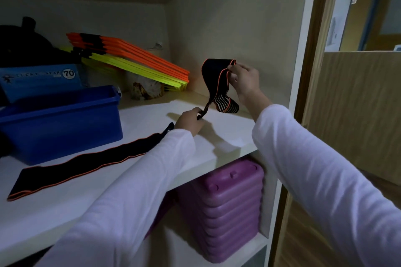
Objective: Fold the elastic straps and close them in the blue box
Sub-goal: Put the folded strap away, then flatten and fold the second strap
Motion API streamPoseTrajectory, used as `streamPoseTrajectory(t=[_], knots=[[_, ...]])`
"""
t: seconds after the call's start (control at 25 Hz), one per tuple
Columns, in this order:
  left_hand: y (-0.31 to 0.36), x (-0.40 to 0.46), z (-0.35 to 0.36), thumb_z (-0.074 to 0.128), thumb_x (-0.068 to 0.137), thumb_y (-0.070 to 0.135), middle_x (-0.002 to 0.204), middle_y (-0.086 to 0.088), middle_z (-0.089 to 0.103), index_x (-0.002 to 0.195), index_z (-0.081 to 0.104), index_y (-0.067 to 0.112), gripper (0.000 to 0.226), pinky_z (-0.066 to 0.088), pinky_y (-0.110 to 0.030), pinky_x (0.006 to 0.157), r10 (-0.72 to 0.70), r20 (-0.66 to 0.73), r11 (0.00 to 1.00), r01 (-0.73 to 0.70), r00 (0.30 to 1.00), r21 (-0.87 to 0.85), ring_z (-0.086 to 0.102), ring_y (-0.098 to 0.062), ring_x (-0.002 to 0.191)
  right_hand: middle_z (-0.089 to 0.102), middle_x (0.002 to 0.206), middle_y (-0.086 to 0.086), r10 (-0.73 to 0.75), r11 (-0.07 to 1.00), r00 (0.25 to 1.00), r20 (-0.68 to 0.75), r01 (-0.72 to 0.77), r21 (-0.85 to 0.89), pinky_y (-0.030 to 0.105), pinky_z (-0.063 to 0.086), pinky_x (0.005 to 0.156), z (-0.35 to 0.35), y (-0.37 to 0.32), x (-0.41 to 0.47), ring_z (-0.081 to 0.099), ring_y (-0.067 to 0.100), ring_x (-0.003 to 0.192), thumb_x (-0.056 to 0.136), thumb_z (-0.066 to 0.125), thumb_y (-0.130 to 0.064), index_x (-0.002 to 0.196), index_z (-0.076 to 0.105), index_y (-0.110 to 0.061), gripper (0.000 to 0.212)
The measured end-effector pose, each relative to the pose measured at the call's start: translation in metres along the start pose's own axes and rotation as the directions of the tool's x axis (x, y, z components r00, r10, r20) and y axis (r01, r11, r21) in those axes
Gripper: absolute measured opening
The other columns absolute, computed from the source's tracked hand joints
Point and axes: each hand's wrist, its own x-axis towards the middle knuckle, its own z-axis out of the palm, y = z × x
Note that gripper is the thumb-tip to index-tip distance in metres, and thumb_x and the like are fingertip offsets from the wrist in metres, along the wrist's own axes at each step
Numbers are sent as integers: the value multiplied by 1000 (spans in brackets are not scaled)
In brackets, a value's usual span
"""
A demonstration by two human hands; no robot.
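— On the white shelf (225,136), what is the person doing with the straps?

— The right hand (244,81) is holding up one elastic strap (213,76), black with orange edging; its fingers (233,69) are pinching the upper fold closed. The strap is arching over, dropping in a loop, and its striped inner side is showing just above the shelf near the right wall.

— And the other hand?

— The left hand (190,120) is resting low on the shelf, its fingers curled tight around the strap's lower end, where a narrow tail is running down into the grip. Both arms are wearing white sleeves.

— Where is the second strap lying?

— The second strap (82,168) is stretching flat and unfolded across the shelf, from the front left corner diagonally toward the left wrist, where the sleeve is covering its far end. A small dark clip-like end is peeking out just beside the sleeve.

— Is the blue box nearby?

— The blue box (63,123) is sitting open on the left of the shelf, just behind the flat strap. Whether anything is lying inside is impossible to tell from this angle. Behind it, orange and yellow flat markers (134,60) are leaning in a stack, and a lighter blue carton (41,80) is standing at the back. Below the shelf, purple stacked blocks (230,212) are filling the lower compartment.
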Motion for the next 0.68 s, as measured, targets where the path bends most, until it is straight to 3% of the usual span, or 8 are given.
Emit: streamPoseTrajectory(t=[0.08,0.16,0.28,0.36,0.48,0.6,0.68], knots=[[0,-9,-9,43,92,6,114,-19,65,118,61,10,32,48,-32,81,-28,-136,1000,28,990,1,61,-35,107,52,53,-1,-27,996,1000,-16,26,-91,11,47,46,-5,-5,-5,47,-4,31,89,46,10,76,58,-3,22],[0,-12,-21,43,93,5,119,-18,65,121,62,11,35,47,-34,89,-69,-263,997,57,962,-51,59,-35,112,53,60,0,-89,977,995,-37,81,-197,10,48,50,-13,-9,-3,50,-5,37,89,43,11,86,60,-1,22],[-3,-17,-45,46,92,3,124,-16,64,124,61,7,35,44,-32,95,-80,-408,988,18,910,-156,57,-33,117,59,61,0,-143,939,986,-85,108,-327,14,43,55,-26,-10,-6,51,6,54,86,42,12,83,68,2,28],[-8,-23,-59,49,91,0,123,-17,64,121,61,4,33,45,-30,93,-107,-475,971,-10,873,-237,58,-31,116,67,83,11,-190,840,976,-109,104,-533,12,41,59,-35,-6,-10,58,16,75,88,44,5,102,68,7,29],[-15,-38,-74,55,89,1,117,-18,65,114,60,0,26,46,-28,90,-101,-538,957,-65,837,-282,60,-29,112,67,109,20,-234,652,969,-79,96,-752,24,41,73,-48,9,-22,61,30,101,94,42,-7,110,64,3,29],[-18,-56,-86,59,87,3,110,-20,67,108,62,-2,22,46,-25,85,-49,-596,956,-136,801,-261,63,-30,106,63,113,21,-253,546,967,-9,135,-827,33,41,77,-49,19,-39,58,36,105,98,36,-12,115,55,0,29],[-23,-72,-98,57,87,1,108,-20,68,107,62,-3,21,41,-16,77,-67,-636,952,-141,769,-270,63,-29,103,63,111,23,-251,436,964,92,197,-878,33,39,74,-42,23,-50,59,38,102,99,34,-17,118,51,-3,29]])
